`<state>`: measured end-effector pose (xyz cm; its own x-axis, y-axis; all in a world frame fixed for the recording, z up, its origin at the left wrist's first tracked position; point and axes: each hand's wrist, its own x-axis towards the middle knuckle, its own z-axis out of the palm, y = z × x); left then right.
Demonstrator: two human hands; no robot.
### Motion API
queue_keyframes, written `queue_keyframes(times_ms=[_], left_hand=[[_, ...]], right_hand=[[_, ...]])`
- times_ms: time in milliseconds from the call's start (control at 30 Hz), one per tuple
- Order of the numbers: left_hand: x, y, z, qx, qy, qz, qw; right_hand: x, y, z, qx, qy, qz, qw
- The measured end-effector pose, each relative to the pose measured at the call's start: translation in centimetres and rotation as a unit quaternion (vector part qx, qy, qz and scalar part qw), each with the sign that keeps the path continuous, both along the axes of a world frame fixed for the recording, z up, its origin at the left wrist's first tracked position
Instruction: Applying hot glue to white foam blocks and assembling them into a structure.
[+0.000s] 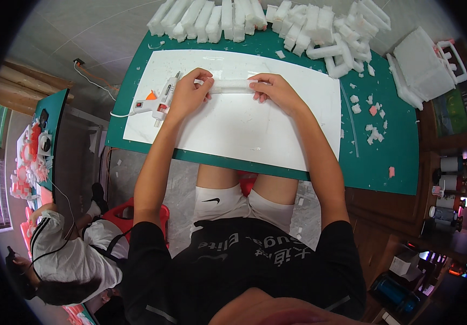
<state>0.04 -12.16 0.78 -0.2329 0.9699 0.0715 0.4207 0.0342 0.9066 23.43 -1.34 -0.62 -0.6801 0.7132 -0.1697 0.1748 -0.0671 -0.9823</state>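
A white-and-orange glue gun lies on a glossy white rectangular board atop a green table, just beside the left hand. It and the right hand grip a white foam bar near its ends, over the board; beyond, white foam blocks line the far edge.

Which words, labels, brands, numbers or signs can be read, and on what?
Black shirt: grey lettering across the front; wording not copied.
White shorts: dark logo, left leg; brand not named.
White glue gun: any marking too small to read.
Held white foam strip: none visible.
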Motion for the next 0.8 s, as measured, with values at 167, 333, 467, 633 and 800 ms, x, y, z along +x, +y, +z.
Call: queue_keyframes(times_ms=[167,333,467,633,800], left_hand=[[0.46,0.19,-0.19,0.006,-0.076,0.007,0.997],[0.58,0.30,-0.50,-0.017,-0.054,0.011,0.998],[0.51,0.44,-1.02,0.003,-0.079,0.023,0.997],[0.69,0.38,-0.75,0.001,-0.040,0.029,0.999],[0.49,0.37,-0.95,0.009,-0.031,0.023,0.999]], right_hand=[[-0.18,0.46,-0.59,-0.043,0.006,-0.007,0.999],[-0.23,0.58,-0.51,-0.064,0.009,-0.008,0.998],[-0.32,0.48,-0.42,-0.076,0.005,-0.031,0.997],[-0.42,0.22,-0.16,-0.032,-0.016,-0.043,0.998],[-0.48,0.18,-0.25,-0.013,-0.021,-0.040,0.999]])
